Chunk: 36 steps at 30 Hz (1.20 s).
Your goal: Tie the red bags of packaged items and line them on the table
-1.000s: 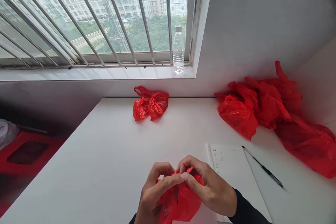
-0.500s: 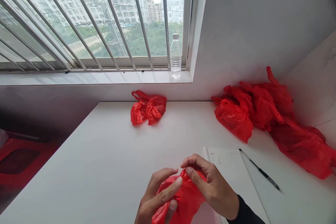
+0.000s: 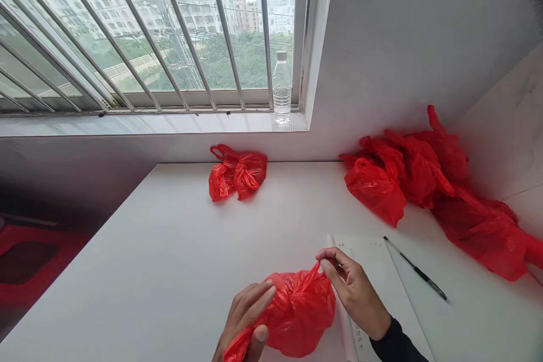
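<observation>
A red plastic bag [image 3: 299, 311], bunched into a puffed ball, rests on the white table [image 3: 178, 254] close to me. My left hand [image 3: 246, 319] grips one twisted end of it at the lower left, thumb over the plastic. My right hand [image 3: 352, 288] pinches the other end at the bag's upper right and holds it taut. Both ends stretch outward from the ball.
A knotted red bag [image 3: 237, 172] lies at the table's far edge under the window. A heap of loose red bags [image 3: 428, 186] fills the right back corner. An open notebook [image 3: 373, 271] and a black pen [image 3: 414, 275] lie by my right hand. A water bottle [image 3: 281, 87] stands on the sill.
My hands were together over the bag, working its top. They have drawn apart, each pulling an end outward, and the bag now shows as a rounded ball.
</observation>
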Each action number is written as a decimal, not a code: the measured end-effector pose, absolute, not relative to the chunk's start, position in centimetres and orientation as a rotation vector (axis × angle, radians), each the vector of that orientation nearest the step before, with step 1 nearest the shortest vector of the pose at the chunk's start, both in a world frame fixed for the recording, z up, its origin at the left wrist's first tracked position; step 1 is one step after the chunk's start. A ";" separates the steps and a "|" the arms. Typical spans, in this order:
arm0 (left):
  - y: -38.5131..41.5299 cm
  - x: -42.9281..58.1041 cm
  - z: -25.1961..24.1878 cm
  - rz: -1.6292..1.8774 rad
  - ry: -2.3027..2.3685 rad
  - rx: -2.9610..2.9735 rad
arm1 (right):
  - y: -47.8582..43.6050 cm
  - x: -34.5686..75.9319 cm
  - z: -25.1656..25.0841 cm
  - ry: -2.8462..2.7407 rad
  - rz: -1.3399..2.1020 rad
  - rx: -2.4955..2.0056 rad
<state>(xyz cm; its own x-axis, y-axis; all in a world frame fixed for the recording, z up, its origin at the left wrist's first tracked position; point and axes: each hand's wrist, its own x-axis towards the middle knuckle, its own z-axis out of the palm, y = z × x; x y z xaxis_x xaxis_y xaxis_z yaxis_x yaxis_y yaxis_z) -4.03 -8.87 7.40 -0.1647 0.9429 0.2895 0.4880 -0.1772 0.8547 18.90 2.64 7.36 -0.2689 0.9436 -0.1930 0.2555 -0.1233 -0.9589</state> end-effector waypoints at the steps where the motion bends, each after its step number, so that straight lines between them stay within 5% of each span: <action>1: -8.8 -4.0 7.2 1.287 1.641 1.654 | 2.6 19.0 7.3 -1.517 1.424 -1.369; 21: -7.7 -5.4 8.2 0.742 1.786 1.780 | 2.6 19.7 6.9 -1.249 1.458 -1.274; 28: -6.4 -4.1 8.7 0.788 1.623 2.137 | 2.6 19.7 7.3 -1.301 1.524 -1.254; 36: -2.4 -3.1 11.0 0.974 1.708 1.895 | 2.1 21.8 5.1 -1.220 1.487 -1.312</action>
<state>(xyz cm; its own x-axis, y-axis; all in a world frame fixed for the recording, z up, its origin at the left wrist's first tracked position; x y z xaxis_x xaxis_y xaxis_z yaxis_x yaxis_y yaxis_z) -3.13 -2.45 10.98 0.0060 0.9745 0.2244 0.6896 -0.1666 0.7047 21.78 2.06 5.12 -0.1510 0.9622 -0.2265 0.0345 -0.2239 -0.9740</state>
